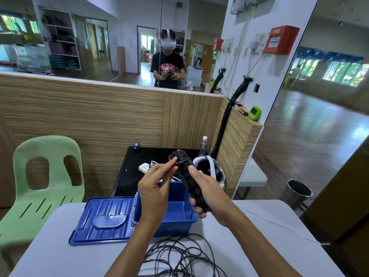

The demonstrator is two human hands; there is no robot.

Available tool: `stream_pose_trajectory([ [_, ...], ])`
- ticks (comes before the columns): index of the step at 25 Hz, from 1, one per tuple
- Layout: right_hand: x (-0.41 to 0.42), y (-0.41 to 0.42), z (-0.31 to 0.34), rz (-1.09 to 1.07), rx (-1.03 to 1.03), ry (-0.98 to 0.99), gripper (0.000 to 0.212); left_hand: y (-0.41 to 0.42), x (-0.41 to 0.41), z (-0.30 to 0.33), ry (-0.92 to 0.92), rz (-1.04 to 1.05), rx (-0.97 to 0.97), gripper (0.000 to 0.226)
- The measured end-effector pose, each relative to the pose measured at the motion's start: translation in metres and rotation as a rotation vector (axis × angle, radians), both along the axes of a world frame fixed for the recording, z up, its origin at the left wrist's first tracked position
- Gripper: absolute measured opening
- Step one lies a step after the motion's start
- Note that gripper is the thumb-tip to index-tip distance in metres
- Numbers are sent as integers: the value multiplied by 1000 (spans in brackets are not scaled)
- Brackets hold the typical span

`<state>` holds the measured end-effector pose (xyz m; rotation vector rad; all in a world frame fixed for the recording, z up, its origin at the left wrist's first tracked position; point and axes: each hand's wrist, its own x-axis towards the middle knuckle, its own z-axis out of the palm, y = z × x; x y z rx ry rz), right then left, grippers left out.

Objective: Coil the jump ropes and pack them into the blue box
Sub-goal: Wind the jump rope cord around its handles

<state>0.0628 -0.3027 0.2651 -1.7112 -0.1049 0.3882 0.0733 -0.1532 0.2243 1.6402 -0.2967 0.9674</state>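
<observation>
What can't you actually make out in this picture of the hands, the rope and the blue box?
- Head view: the floor of the blue box is hidden by the left hand.
- The lower handles are covered by the right hand.
- The loose black rope is cut off by the bottom edge, so how many ropes there are is unclear.

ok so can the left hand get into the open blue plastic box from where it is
Probably yes. The left hand hovers just above the open blue plastic box, whose lid lies folded aside, but its fingers pinch the thin black rope wound on the black handles.
</observation>
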Motion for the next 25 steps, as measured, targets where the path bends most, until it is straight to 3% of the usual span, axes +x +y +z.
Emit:
stream_pose_trajectory([
  [2, 0, 1, 1, 10, 52, 63, 69, -1, 4, 4, -27, 52, 11, 32],
  [5, 0, -1, 1, 19, 68, 121, 77, 1, 7, 7, 24, -56, -87, 30],
  [14, -4, 2, -2, 45, 140, 233, 68, 12, 9, 11, 93, -155, -225, 11],
  [20, -5, 7, 3, 60, 211, 295, 69, 12, 16, 12, -75, 24, 14, 6],
  [25, -5, 5, 3, 41, 196, 282, 69, 8, 11, 2, -81, 26, 165, 21],
])
